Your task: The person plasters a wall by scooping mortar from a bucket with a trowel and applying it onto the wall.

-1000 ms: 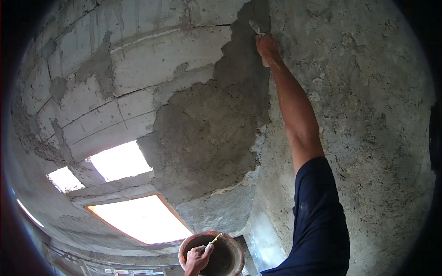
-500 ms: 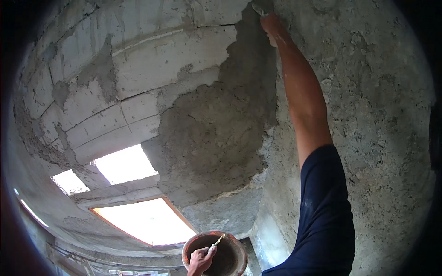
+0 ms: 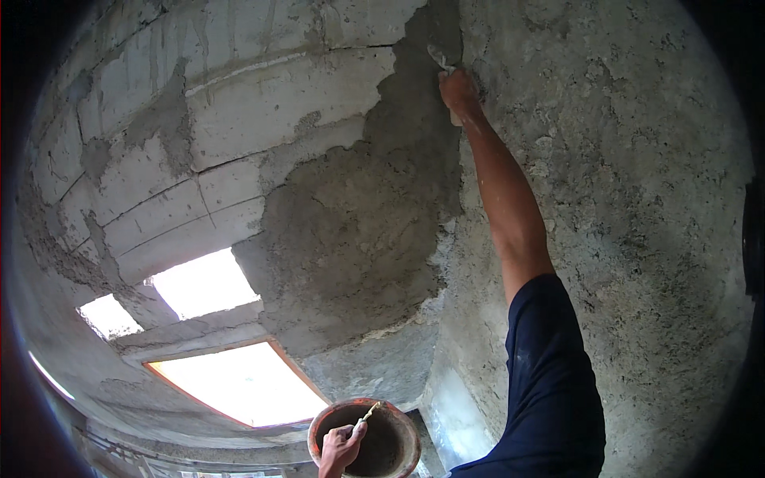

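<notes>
High on the wall, my right hand is closed around the handle of a trowel. The small metal blade rests against dark, wet mortar close to the inside corner. Low in the picture, my left hand grips a round, mortar-stained bucket at the near left of its mouth. A pale, stick-like piece runs from that hand across the opening to the far rim. Whether it is the bucket's handle or a separate tool, I cannot tell. The bucket's inside looks dark, its contents unclear.
Bare grey blocks with patchy mortar lie left of the wet area. A rough plastered wall rises on the right beside my arm. Bright openings and an orange-edged window are at the lower left.
My right hand and the trowel have come down along the corner from near the top of the picture. The view has shifted slightly; my left hand keeps its place at the bucket.
</notes>
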Action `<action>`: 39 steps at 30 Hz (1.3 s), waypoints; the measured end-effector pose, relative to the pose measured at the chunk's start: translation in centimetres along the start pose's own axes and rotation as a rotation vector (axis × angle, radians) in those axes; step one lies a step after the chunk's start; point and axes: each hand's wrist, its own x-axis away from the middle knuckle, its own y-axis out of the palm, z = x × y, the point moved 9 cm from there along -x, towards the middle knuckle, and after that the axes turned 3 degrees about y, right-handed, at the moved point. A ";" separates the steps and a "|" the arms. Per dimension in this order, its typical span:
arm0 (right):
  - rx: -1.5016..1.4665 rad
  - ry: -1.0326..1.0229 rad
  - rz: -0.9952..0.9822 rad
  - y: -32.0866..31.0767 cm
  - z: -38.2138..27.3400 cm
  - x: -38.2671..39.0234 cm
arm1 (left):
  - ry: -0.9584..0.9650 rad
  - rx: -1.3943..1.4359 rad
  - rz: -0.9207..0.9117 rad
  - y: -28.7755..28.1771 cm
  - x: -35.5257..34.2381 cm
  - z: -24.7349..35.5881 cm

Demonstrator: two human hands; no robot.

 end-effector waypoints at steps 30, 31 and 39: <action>0.051 -0.011 -0.002 0.1 -0.2 -3.6 | 0.109 0.184 0.068 1.4 -0.7 -0.6; 0.048 -0.011 0.003 -0.5 -0.8 -4.0 | 0.114 0.181 0.070 1.3 -0.8 -0.7; 0.074 -0.041 0.198 -0.9 0.2 -5.4 | 0.092 0.213 0.047 1.3 -0.8 -0.7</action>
